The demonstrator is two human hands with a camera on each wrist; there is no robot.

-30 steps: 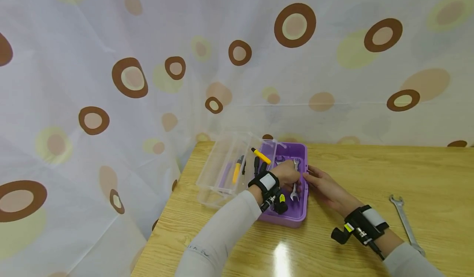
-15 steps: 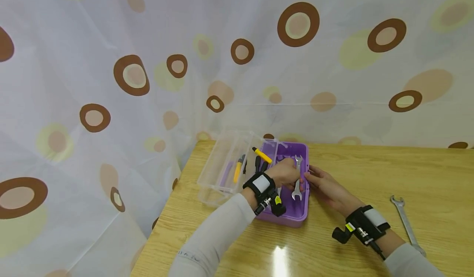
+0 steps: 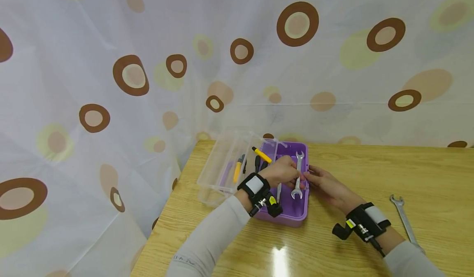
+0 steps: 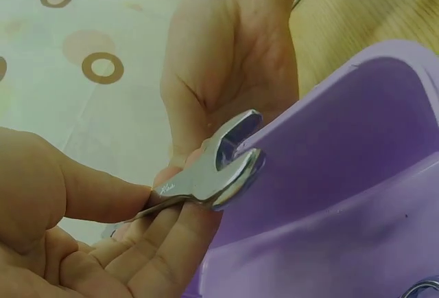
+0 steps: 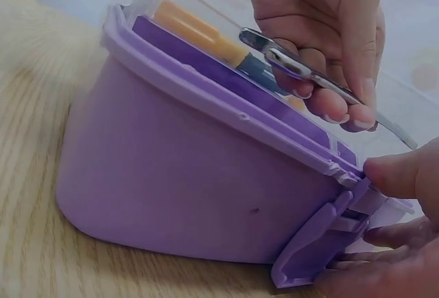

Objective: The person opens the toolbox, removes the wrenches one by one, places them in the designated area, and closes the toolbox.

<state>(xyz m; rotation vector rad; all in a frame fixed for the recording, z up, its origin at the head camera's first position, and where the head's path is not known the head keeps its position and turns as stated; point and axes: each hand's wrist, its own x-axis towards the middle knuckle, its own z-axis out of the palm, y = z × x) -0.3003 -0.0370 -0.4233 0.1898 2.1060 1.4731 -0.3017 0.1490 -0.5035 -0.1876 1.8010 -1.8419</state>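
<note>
My left hand pinches a silver open-end wrench between thumb and fingers, above the purple toolbox. One forked end of this wrench faces the left wrist camera. At the toolbox's right side, my right hand holds the wall; its thumb lies at the rim and its fingers are by the purple latch. Another metal tool lies inside the toolbox, partly hidden by the left hand.
The clear lid lies folded open to the left. Black-handled tools and yellow-handled tools are seen in and behind clear plastic. A second wrench lies on the wooden table beside the right forearm. A patterned curtain hangs behind.
The wrench has risen from the toolbox floor in my left hand, and the left wrist has shifted slightly left. My right hand has stayed at the toolbox wall.
</note>
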